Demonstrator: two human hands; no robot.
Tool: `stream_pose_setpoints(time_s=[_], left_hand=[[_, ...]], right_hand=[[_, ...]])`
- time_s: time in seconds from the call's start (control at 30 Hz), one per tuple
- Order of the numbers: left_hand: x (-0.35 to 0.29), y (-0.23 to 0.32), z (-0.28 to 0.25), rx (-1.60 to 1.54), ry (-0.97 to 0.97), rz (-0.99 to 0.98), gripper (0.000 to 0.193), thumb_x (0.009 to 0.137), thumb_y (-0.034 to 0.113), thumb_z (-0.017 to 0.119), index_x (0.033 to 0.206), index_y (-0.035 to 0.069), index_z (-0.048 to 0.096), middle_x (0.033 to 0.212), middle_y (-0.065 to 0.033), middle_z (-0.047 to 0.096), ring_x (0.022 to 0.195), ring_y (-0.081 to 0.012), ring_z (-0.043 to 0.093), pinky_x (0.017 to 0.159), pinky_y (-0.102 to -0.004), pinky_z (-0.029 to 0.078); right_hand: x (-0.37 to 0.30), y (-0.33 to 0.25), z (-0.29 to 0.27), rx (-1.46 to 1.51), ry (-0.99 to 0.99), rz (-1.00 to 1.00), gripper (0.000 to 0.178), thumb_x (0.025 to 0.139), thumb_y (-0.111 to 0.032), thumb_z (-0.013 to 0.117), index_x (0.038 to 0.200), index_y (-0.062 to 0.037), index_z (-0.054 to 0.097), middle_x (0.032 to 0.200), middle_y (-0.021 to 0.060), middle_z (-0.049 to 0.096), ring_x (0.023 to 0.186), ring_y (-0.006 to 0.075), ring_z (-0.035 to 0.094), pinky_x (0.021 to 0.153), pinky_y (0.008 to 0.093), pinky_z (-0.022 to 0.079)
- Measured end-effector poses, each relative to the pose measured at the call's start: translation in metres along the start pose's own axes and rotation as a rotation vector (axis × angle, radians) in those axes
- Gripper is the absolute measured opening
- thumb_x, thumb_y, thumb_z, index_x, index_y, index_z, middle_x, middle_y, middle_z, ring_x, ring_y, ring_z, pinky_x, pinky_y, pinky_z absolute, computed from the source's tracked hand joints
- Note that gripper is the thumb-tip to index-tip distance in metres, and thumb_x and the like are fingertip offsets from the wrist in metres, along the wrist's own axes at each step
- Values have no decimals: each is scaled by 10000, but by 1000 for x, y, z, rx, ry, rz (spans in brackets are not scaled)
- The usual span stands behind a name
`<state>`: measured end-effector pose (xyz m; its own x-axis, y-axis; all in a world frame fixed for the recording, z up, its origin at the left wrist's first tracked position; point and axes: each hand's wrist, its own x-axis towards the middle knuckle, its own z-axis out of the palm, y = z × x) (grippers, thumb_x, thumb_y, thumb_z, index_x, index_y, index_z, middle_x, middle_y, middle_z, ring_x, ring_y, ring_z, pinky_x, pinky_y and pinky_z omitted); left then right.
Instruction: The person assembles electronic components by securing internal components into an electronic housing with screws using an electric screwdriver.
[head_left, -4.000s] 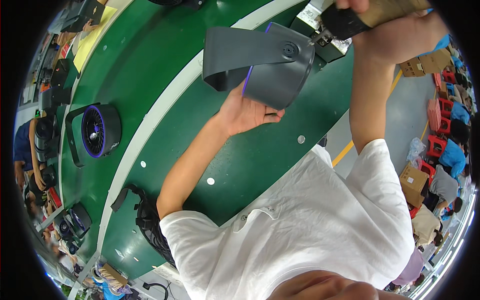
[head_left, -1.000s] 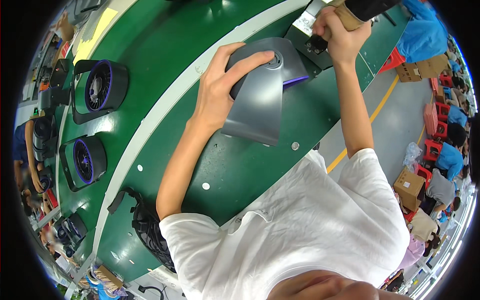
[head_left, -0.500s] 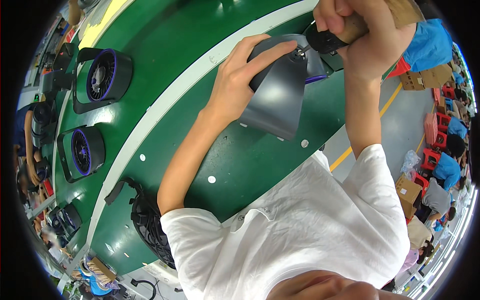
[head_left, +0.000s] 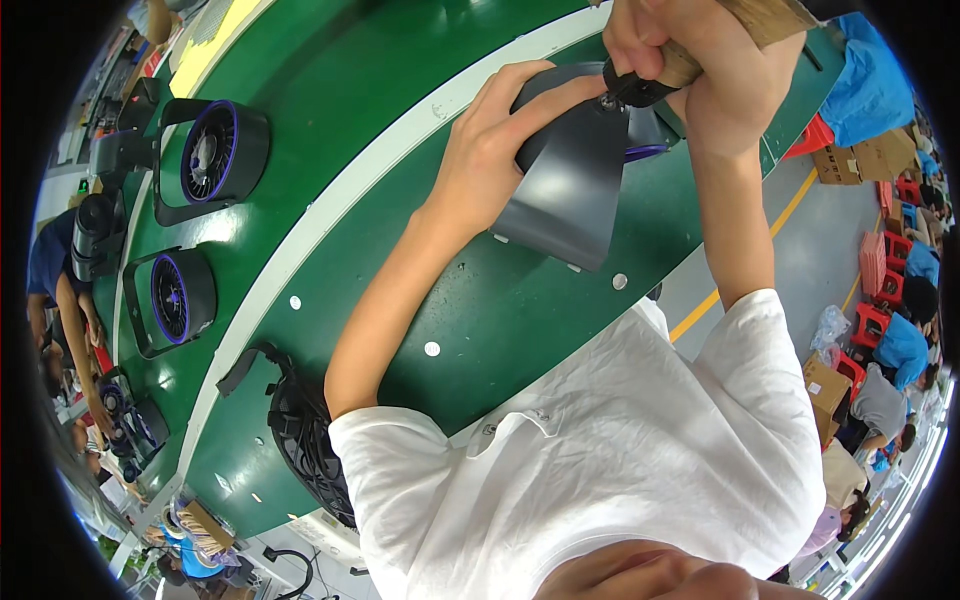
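My left hand (head_left: 490,140) grips a dark grey curved fan housing (head_left: 570,195) from its left side, the index finger stretched along the top toward a screw hole. A bit of purple rim (head_left: 645,153) shows at the housing's right. Above that corner, my right hand (head_left: 735,85) is closed around a powered screwdriver (head_left: 640,88) with a black nose and a brown-wrapped body. Its tip meets the housing beside my left fingertip; the contact itself is partly hidden by the nose and fingers.
Two dark fans with purple rings, one farther (head_left: 212,150) and one nearer (head_left: 183,297), stand on the green table at left. A black strapped, cable-filled bundle (head_left: 300,430) lies by my left elbow. Blue cloth (head_left: 870,85) and cardboard boxes (head_left: 865,158) are at right; other people sit beyond.
The screwdriver has come down and left, so its nose now sits close against the housing and the bit no longer shows. The view has shifted slightly. At far left, a co-worker's arm reaches lower.
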<state>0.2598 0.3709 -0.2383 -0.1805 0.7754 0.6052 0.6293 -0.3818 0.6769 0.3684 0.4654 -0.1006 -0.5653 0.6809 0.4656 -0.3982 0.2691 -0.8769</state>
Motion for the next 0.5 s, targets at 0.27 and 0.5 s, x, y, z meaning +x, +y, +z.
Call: stream_pose_setpoints(time_s=[0.27, 0.5], left_hand=[[2, 5, 8, -474, 42, -600, 474, 887, 121, 721, 1354, 122, 637, 1264, -127, 639, 1177, -304, 630, 906, -445, 575], [-22, -3, 19, -1748, -101, -1393, 660, 1061, 576, 414, 1411, 29, 530, 1230, -196, 665, 1010, -379, 701, 844, -484, 612]], right_hand=[[6, 0, -52, -76, 150, -300, 666, 832, 21, 636, 1440, 51, 365, 660, 67, 536, 458, 156, 521, 444, 283, 456], [10, 74, -112, -351, 443, -295, 526, 906, 11, 613, 1408, 9, 454, 661, 43, 552, 475, 129, 520, 454, 267, 448]])
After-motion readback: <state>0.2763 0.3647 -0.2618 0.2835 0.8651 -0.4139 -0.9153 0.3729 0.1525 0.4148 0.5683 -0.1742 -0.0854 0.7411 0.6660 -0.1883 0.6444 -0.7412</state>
